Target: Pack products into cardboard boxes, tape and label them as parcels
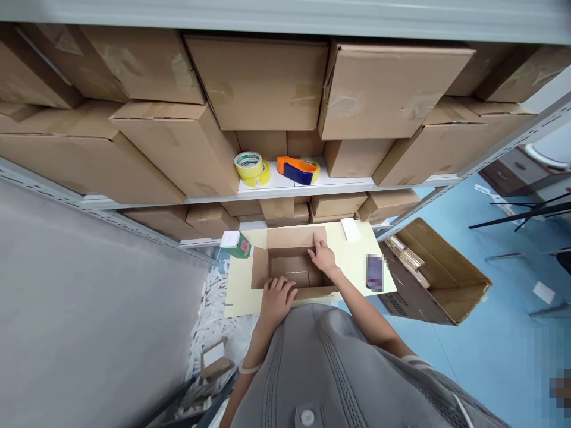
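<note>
Steel shelving (312,193) loaded with cartons stands behind a pale yellow board (241,297). Left to right: a small green box (236,245) lies beside the open cardboard carton (285,267) on the board; the left hand (276,300) rests spread on its near wall; the right hand (323,258), fingers extended, touches its far wall.

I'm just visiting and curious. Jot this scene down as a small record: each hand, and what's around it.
Left hand: resting on the near rim of an open cardboard box
Right hand: touching the box's far inner wall
Under the box: pale yellow sheet
To the right: larger open carton
Shelf: yellow tape rolls, orange-and-blue tape dispenser
</note>
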A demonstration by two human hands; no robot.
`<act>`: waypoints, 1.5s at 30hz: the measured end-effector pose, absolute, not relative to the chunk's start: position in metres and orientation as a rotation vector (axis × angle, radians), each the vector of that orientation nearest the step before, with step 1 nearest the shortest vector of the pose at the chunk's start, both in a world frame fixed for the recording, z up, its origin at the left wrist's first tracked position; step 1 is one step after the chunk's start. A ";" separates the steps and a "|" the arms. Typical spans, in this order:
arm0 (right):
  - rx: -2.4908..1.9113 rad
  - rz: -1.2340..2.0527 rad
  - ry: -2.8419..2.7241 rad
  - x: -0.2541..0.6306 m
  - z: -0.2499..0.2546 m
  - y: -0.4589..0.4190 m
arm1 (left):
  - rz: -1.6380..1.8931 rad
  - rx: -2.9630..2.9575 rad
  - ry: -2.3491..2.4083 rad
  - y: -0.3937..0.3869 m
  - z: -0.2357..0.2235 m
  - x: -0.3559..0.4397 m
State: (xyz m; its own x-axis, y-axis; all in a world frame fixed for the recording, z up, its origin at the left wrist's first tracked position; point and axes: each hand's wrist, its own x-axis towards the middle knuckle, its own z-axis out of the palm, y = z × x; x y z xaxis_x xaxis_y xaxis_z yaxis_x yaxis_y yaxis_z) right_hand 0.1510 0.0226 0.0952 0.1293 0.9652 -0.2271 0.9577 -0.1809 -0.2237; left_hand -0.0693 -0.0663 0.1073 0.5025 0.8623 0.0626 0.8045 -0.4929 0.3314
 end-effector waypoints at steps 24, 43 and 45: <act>-2.058 0.154 -2.095 0.157 0.056 -0.011 | 0.555 2.199 1.998 -0.049 0.053 -0.056; -2.063 0.073 -2.084 0.154 0.040 -0.013 | 0.656 2.043 1.996 -0.050 0.046 -0.060; -2.055 0.075 -2.090 0.154 0.041 -0.014 | 0.653 2.026 1.993 -0.050 0.047 -0.061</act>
